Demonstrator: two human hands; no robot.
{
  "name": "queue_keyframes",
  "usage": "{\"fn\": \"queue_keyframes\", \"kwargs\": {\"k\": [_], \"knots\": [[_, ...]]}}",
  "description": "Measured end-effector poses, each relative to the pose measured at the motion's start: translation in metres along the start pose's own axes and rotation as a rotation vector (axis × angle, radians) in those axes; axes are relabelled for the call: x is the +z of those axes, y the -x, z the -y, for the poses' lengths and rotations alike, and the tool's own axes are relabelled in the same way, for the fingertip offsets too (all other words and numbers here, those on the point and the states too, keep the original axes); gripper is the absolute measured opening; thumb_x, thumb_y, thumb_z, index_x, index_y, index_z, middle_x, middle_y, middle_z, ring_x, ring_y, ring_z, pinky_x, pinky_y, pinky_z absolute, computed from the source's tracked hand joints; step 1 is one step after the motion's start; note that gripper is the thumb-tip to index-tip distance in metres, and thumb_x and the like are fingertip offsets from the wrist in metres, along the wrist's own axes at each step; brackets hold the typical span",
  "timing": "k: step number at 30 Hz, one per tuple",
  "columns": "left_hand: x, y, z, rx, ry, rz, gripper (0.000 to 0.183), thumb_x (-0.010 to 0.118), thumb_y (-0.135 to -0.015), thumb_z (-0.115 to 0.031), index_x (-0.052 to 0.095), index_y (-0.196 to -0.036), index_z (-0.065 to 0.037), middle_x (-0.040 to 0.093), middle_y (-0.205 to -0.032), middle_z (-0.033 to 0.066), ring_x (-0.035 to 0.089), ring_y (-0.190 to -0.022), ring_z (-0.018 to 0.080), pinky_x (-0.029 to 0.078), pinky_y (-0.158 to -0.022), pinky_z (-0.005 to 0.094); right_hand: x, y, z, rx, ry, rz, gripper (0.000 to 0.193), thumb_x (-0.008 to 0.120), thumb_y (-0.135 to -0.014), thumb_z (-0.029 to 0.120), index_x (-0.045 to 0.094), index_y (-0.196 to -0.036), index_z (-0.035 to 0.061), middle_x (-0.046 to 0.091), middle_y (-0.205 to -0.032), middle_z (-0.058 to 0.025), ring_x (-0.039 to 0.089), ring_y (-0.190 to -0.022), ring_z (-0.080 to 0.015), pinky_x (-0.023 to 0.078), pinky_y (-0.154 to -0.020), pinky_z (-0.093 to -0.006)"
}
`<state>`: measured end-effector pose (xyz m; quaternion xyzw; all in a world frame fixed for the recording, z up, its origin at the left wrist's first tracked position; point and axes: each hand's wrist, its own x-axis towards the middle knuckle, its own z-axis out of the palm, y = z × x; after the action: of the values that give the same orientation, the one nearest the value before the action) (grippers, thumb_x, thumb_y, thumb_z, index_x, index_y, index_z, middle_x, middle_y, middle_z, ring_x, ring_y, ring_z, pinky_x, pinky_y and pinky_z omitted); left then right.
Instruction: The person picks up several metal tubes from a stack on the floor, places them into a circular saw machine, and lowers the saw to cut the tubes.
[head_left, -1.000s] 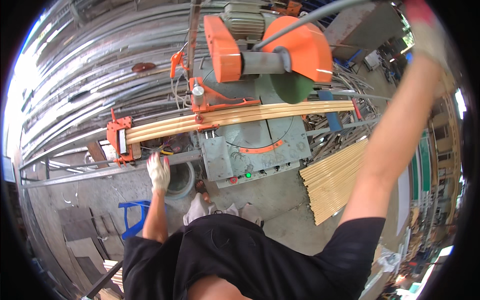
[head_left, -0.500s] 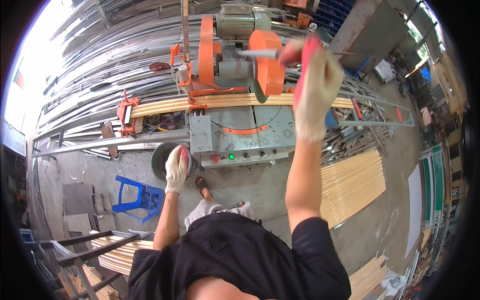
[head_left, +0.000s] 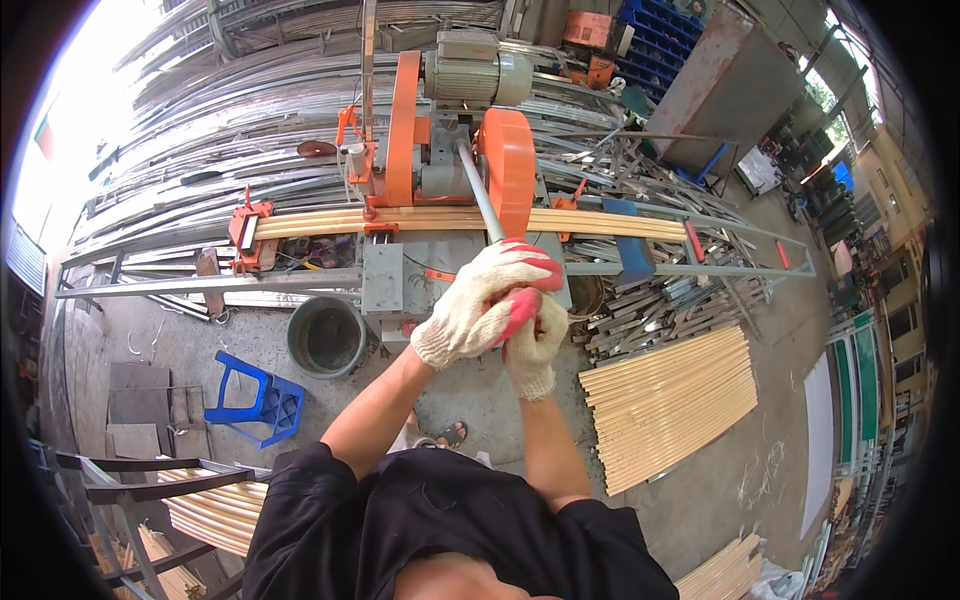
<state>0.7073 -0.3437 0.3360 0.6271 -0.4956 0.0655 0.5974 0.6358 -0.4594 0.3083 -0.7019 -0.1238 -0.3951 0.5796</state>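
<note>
Both my hands, in white knit gloves with red-pink finger coating, are closed together at the lower end of the grey lever handle (head_left: 479,190) of a cut-off saw. My left hand (head_left: 470,305) lies over the handle, partly covering my right hand (head_left: 535,345), which is wrapped around its end. The orange round blade guard (head_left: 510,165) stands beside the lever, its lower part down at a row of yellowish wood-toned bars (head_left: 590,224). An orange clamp (head_left: 252,235) sits at their left end. My hands hide most of the grey saw table (head_left: 400,280) and its buttons.
A motor (head_left: 468,78) and an orange belt cover (head_left: 403,130) rise behind. On the floor stand a round bucket (head_left: 325,338) and a blue plastic stool (head_left: 258,398). To the right lie cut yellowish bars (head_left: 670,405) and metal offcuts (head_left: 660,305). Long metal profiles (head_left: 220,140) fill the back.
My right hand has pulled the lever down toward me, and the blade guard has tipped lower. My left hand has come from above the bucket to join it on the handle.
</note>
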Motion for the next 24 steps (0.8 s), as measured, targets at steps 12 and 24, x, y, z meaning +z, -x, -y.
{"fn": "queue_keyframes", "kwargs": {"k": [12,24], "knots": [[0.020,0.017,0.019,0.114,0.074,-0.180,0.034,0.056,-0.089,-0.026,0.073,-0.111,-0.006,0.070,-0.120,0.0155,0.060,-0.120,0.0396,0.039,-0.115,0.0516,-0.002,0.010,-0.019,-0.137,0.173,0.017,0.017,0.066,-0.090,0.013,0.072,-0.090,-0.0017,0.066,-0.074,-0.0092,0.060,-0.062,-0.0191,0.042,-0.057,-0.0326],[0.020,0.032,0.028,0.141,0.146,-0.231,0.036,0.055,-0.087,-0.023,0.073,-0.114,-0.008,0.069,-0.122,0.0150,0.060,-0.121,0.0411,0.038,-0.115,0.0549,0.004,0.035,-0.027,-0.030,0.262,-0.028,0.029,0.062,-0.098,0.026,0.064,-0.083,0.0006,0.065,-0.079,-0.0038,0.059,-0.072,-0.0146,0.045,-0.065,-0.0320]]}}
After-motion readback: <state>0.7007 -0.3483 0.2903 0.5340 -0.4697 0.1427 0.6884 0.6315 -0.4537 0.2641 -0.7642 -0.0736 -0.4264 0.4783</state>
